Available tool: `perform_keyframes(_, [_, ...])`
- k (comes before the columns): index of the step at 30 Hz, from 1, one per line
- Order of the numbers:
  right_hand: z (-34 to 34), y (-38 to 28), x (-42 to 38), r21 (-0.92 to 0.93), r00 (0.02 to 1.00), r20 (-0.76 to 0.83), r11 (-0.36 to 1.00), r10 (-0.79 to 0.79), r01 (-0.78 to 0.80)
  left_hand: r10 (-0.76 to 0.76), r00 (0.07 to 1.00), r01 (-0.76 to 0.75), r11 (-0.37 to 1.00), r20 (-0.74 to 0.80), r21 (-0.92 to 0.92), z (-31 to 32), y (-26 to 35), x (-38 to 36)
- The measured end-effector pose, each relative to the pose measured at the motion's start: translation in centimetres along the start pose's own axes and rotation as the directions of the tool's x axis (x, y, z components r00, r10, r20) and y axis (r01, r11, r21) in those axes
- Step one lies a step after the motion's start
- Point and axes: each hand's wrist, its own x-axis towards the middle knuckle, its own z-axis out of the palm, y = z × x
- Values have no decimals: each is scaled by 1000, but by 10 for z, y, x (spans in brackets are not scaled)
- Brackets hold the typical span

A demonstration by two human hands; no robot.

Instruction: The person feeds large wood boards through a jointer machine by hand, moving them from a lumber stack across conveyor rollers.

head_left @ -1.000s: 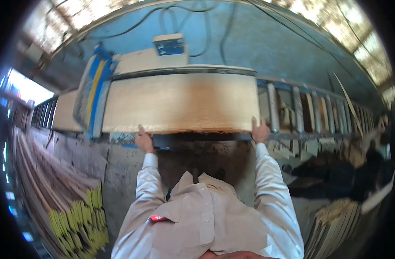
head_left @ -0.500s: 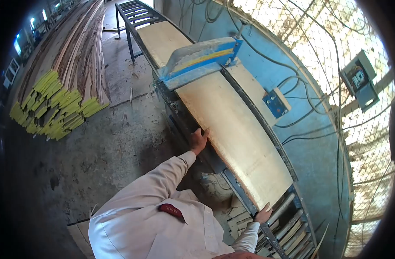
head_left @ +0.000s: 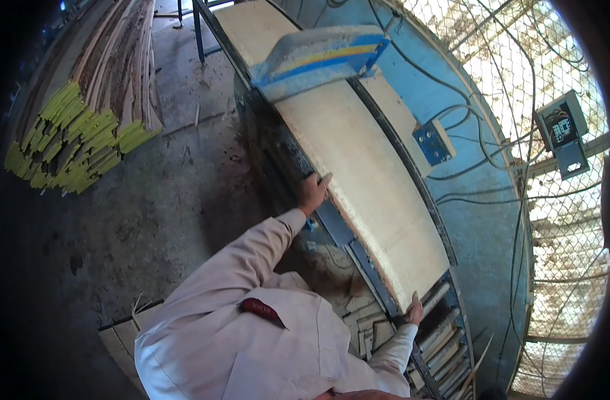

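A long pale board (head_left: 378, 193) lies flat on the machine table and runs under a blue and grey guard with a yellow stripe (head_left: 328, 59). My left hand (head_left: 312, 193) holds the board's near long edge about midway, its thumb on top and the other fingers curled at the side. At the board's near right corner, my right hand (head_left: 414, 311) grips the end, thumb on top; its other fingers are mostly hidden.
Metal rollers (head_left: 445, 340) extend beyond the board's near end. A blue control box (head_left: 433, 143) stands behind the table. At the left lies a stack of planks with yellow-green ends (head_left: 71, 147). Cables and an open electrical box (head_left: 563, 133) hang by the mesh wall.
The view has tilted lower. The board appears slightly further toward the guard, and both hands remain on it, my right hand now gripping more around the end corner.
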Motion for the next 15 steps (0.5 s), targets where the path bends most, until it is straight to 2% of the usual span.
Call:
perform_keyframes(2, [11, -39, -24, -47, 989, 24, 988, 148, -147, -113, 988, 125, 986, 108, -113, -3, 3, 3])
perform_keyframes(3, [13, -13, 2, -81, 999, -14, 996, 45, -46, -131, 985, 144, 983, 113, -113, -1, 3, 1])
perform_keyframes(5, [16, -14, 4, -75, 996, -18, 993, 86, -87, 19, 999, -17, 998, 26, -67, -2, -1, 1])
perform_keyframes(6, [16, -14, 3, -85, 995, -14, 992, 96, -97, 7, 1000, -5, 998, 29, -58, -3, -3, 1])
perform_keyframes(8, [12, -20, 0, -62, 996, 36, 995, 83, -80, 131, 988, -121, 986, -86, 112, 3, -6, 3])
perform_keyframes(9, [9, -22, -1, -69, 995, 35, 994, 90, -88, 123, 989, -113, 987, -81, 115, 4, -8, 4])
perform_keyframes(11, [1, -25, -7, -221, 996, 66, 974, 60, -44, 144, 985, -138, 988, -98, 71, 3, -10, 5])
perform_keyframes(12, [0, -21, -15, -158, 998, 60, 987, -19, 28, 139, 986, -132, 988, -95, 76, 2, -9, 5])
perform_keyframes(15, [-8, -23, -43, -119, 998, 38, 991, -49, 53, 114, 983, -104, 992, -141, 75, -3, -8, 1])
